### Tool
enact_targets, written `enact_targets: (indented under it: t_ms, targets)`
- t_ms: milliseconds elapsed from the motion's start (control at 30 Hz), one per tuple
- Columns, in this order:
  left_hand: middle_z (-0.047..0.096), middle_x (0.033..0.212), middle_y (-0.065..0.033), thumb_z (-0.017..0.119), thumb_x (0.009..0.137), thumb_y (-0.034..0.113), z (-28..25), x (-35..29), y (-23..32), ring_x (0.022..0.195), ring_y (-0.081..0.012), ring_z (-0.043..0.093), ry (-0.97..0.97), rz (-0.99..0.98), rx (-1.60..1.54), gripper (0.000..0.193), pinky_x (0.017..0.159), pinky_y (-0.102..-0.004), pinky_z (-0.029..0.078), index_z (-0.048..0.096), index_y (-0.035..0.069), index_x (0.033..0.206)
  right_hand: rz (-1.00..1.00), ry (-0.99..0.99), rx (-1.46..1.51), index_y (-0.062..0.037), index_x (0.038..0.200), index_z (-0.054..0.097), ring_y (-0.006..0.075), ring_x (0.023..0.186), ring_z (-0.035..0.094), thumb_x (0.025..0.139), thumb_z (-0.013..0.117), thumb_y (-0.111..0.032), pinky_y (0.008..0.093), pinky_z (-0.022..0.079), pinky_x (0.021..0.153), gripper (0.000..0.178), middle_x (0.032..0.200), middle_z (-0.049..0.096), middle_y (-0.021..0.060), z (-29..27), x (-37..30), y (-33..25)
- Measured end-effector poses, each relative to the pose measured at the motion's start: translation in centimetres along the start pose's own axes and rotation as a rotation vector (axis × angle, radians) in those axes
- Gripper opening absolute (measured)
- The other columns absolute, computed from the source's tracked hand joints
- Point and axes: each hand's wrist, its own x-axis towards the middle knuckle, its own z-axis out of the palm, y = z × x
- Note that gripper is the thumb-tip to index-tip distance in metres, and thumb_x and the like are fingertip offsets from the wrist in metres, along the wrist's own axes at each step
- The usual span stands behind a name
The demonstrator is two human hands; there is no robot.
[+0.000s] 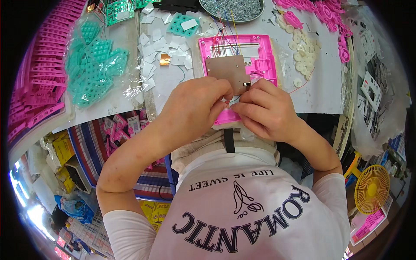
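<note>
A bright pink plastic housing (268,54) lies at the table's front edge, over my lap. A brown circuit board (225,71) rests on it, with a small metal part at its right edge. Several thin coloured wires (222,37) run from the housing's far side. My left hand (197,99) is closed in a pinch at the board's near edge, a bit of red thin wire showing at its fingertips. Close beside it, my right hand (266,108) has its fingers pinched together below the board's right corner; what they hold is too small to make out.
Teal rubber keypads (95,65) in clear plastic lie left, beside stacked pink parts (47,56). White paper pieces (158,45) are scattered nearby. A round tray of screws (234,8) stands behind the housing; cream discs (303,56) lie right. A yellow fan (372,189) stands lower right.
</note>
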Motion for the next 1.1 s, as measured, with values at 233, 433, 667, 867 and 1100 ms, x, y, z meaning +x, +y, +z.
enact_targets:
  t_ms: [233, 433, 667, 867, 1100]
  targets:
    - [0.064, 0.078, -0.0074, 0.07, 0.082, -0.003, -0.3, 0.2, 0.0, 0.061, -0.0176, 0.058, -0.03, -0.02, -0.031, 0.016, 0.056, -0.031, 0.046, 0.065, 0.003, 0.096, -0.031, -0.025, 0.019, -0.0085, 0.093, 0.072, 0.023, 0.082, 0.058, 0.067, 0.078, -0.011, 0.0329, 0.052, 0.065, 0.027, 0.09, 0.063, 0.0021, 0.2, 0.0, 0.2]
    - [0.06, 0.069, -0.0011, 0.069, 0.085, -0.003, -1.1, 0.4, 0.1, 0.059, -0.0061, 0.051, -0.117, -0.21, -0.214, 0.01, 0.054, -0.0241, 0.041, 0.066, 0.001, 0.093, -0.009, 0.007, 0.036, -0.0087, 0.093, 0.073, 0.0223, 0.08, 0.058, 0.069, 0.078, -0.01, 0.0328, 0.051, 0.063, 0.025, 0.089, 0.063, 0.0021, 0.2, 0.0, 0.2]
    - [0.055, 0.066, 0.0014, 0.069, 0.085, -0.002, -1.2, 0.3, 0.1, 0.057, -0.0051, 0.045, -0.108, -0.188, -0.219, 0.009, 0.053, -0.024, 0.037, 0.066, 0.001, 0.093, -0.002, 0.008, 0.039, -0.0085, 0.092, 0.072, 0.0226, 0.078, 0.059, 0.07, 0.077, -0.009, 0.0339, 0.051, 0.061, 0.023, 0.086, 0.064, 0.0023, 0.3, 0.0, 0.3]
    - [0.057, 0.072, 0.003, 0.068, 0.087, -0.001, -1.0, 0.2, 0.1, 0.058, -0.0042, 0.042, -0.095, -0.176, -0.281, 0.008, 0.053, -0.0234, 0.035, 0.065, 0.002, 0.094, -0.016, 0.06, 0.066, -0.0083, 0.091, 0.071, 0.0236, 0.075, 0.059, 0.07, 0.077, -0.008, 0.0346, 0.051, 0.059, 0.022, 0.084, 0.064, 0.0034, 0.5, 0.0, 0.4]
    - [0.059, 0.074, 0.0024, 0.068, 0.086, -0.001, -1.8, 0.8, 0.9, 0.059, -0.0043, 0.043, -0.233, -0.322, -0.344, 0.007, 0.053, -0.0244, 0.036, 0.065, 0.002, 0.092, 0.021, 0.032, 0.1, -0.0073, 0.087, 0.071, 0.0235, 0.076, 0.058, 0.069, 0.077, -0.005, 0.0338, 0.05, 0.06, 0.02, 0.084, 0.062, 0.0039, 0.0, -0.1, 0.3]
